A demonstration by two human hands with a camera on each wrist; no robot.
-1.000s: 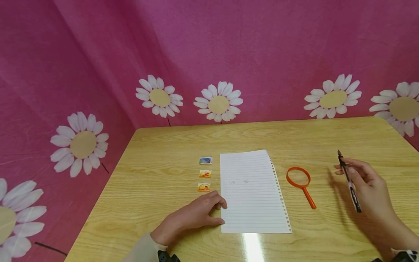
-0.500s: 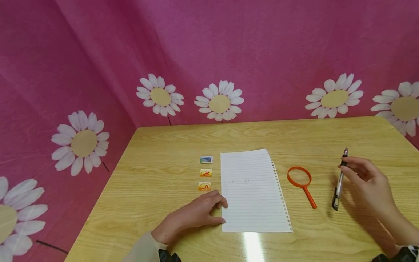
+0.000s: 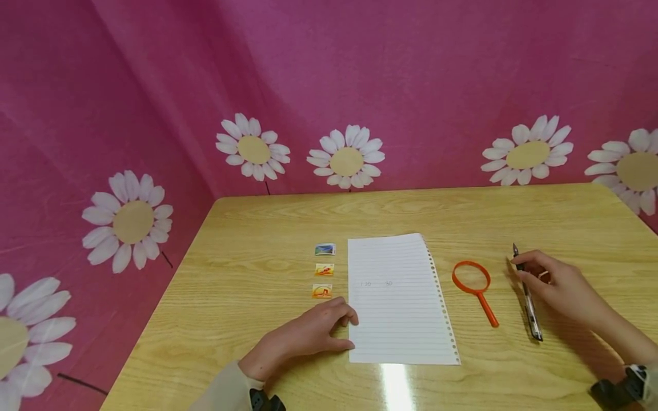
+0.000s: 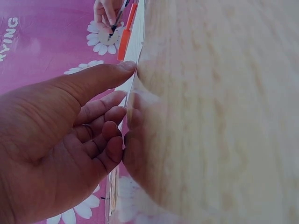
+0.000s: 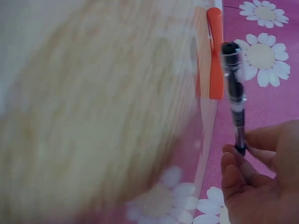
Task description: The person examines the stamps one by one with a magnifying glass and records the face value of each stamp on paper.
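My right hand (image 3: pixel 560 288) pinches a black-and-clear gel pen (image 3: pixel 530 311) between thumb and fingers, right of the magnifying glass; its dark tip points away from me. In the right wrist view the pen (image 5: pixel 233 77) shows end-on, the thumb and fingers near its far part. Whether it touches the table I cannot tell. My left hand (image 3: pixel 308 331) rests at the left edge of a lined sheet of paper (image 3: pixel 398 331), thumb and loosely bent fingers touching that edge. Faint handwritten numbers, seemingly "120" and "80", stand on the sheet.
A red-orange magnifying glass (image 3: pixel 487 310) lies between the paper and the pen. Three small stamps, one blue (image 3: pixel 325 249) and two yellow-orange (image 3: pixel 324 270), form a column left of the paper. A pink flowered cloth (image 3: pixel 411 85) hangs behind the wooden table (image 3: pixel 257 257).
The right hand has moved left and lower towards the table with the pen. The pen has swung about, its tip now leaning to the left. The left hand stays on the paper.
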